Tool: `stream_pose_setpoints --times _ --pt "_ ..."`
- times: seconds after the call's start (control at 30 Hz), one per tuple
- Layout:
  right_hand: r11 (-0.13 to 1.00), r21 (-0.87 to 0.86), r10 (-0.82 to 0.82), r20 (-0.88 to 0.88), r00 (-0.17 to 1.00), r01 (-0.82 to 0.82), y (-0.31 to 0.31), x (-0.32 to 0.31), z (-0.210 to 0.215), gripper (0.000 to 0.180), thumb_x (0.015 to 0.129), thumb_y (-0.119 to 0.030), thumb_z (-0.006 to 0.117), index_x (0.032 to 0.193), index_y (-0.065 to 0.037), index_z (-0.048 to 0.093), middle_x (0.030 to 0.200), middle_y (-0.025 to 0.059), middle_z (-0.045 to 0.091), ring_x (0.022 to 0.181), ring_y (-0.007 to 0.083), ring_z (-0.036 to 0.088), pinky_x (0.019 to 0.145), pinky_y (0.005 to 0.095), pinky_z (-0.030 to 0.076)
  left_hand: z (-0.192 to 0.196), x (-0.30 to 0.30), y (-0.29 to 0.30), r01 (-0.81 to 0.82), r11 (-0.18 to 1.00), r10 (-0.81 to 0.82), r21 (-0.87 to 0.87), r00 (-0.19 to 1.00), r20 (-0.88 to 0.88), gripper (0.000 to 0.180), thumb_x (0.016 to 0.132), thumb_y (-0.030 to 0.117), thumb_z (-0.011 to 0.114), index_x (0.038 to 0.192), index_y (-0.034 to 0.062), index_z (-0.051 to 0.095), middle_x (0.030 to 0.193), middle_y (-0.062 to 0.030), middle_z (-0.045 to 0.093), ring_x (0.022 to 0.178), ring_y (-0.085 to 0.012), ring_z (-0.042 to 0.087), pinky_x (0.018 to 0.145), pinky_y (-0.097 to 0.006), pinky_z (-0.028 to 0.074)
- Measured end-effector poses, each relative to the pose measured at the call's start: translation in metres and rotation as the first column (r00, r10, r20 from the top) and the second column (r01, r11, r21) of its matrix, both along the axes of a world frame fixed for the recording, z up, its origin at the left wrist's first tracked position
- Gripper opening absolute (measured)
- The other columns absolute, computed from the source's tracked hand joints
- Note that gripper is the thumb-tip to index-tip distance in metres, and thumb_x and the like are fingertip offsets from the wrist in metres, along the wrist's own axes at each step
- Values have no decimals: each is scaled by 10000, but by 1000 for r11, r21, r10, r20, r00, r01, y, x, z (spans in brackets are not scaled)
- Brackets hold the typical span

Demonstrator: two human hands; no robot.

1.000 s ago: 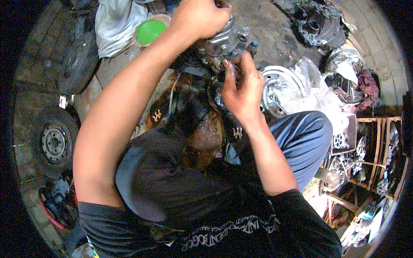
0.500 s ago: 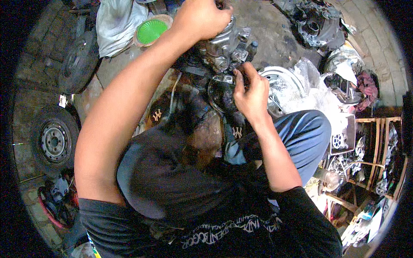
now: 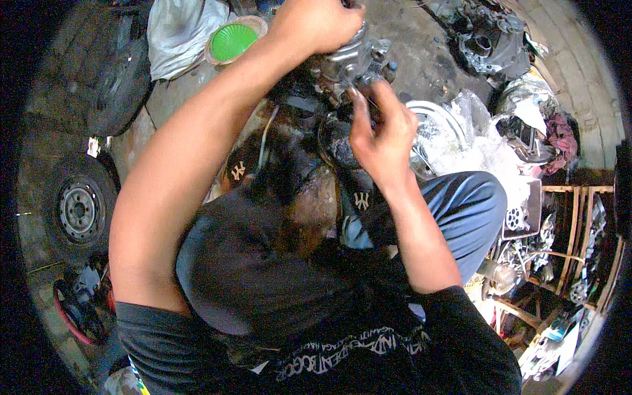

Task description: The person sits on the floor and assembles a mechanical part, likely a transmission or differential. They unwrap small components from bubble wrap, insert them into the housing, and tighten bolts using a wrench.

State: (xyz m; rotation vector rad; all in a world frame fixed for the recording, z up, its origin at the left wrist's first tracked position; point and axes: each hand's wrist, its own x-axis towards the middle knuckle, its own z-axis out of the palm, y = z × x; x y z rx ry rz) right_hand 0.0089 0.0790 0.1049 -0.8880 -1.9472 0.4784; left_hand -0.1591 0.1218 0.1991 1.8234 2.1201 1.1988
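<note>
Item: grey metal engine part [image 3: 352, 62], cast and ribbed, greasy, set on the ground at the top of the view, between the two hands and ahead of the person's knees. Left hand [image 3: 319, 23]: closed over the top of the engine part, knuckles up, arm stretched long from the lower left; grip firm, fingers hidden on the far side. Right hand [image 3: 382, 135]: just below and to the right of the left hand, fingers curled together, fingertips [image 3: 353, 99] touching the lower edge of the engine part; whether it pinches a small piece or tool cannot be told. The hands lie near each other, not touching. Left of the left hand: green round bowl [image 3: 232, 39], and beside that a white sack [image 3: 178, 29]. Farther left, well apart from the hands: dark tyre [image 3: 122, 85], and below it a wheel with steel rim [image 3: 79, 210]. Right of the right hand: crumpled clear plastic sheet [image 3: 471, 135] over pale metal pieces. Above and right of both hands: second dark engine casing [image 3: 490, 43] on the concrete. Below the right hand: blue trouser knee [image 3: 461, 210]. Far right edge: wooden racks [image 3: 579, 237] crowded with small parts.
</note>
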Motion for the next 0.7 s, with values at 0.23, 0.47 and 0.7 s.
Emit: stream_pose_setpoints --times 0.23,0.47,0.7 --pt "987 -104 -109 144 984 124 1 0 12 165 891 -169 690 901 -13 640 731 251 665 713 474 664 634 539 509 6 1 -5 35 997 -34 -71 999 22 343 822 292 697 989 -4 744 968 -281 702 971 -433 684 866 -471 553" --pt "982 -162 -105 -23 994 100 -7 -2 12 111 916 -94 636 933 8 596 794 264 680 771 473 680 649 509 517 3 -20 -5 333 943 -333 20 943 -14 468 770 380 768 1063 16 737 987 -266 715 959 -411 701 857 -457 562" --pt "986 -94 -151 -139 979 139 -8 2 2 164 941 -27 572 1097 9 534 928 276 690 873 496 675 734 501 530 14 -8 -10 130 985 -138 -115 988 -67 470 773 379 783 1058 9 738 988 -283 710 964 -410 705 865 -455 569"
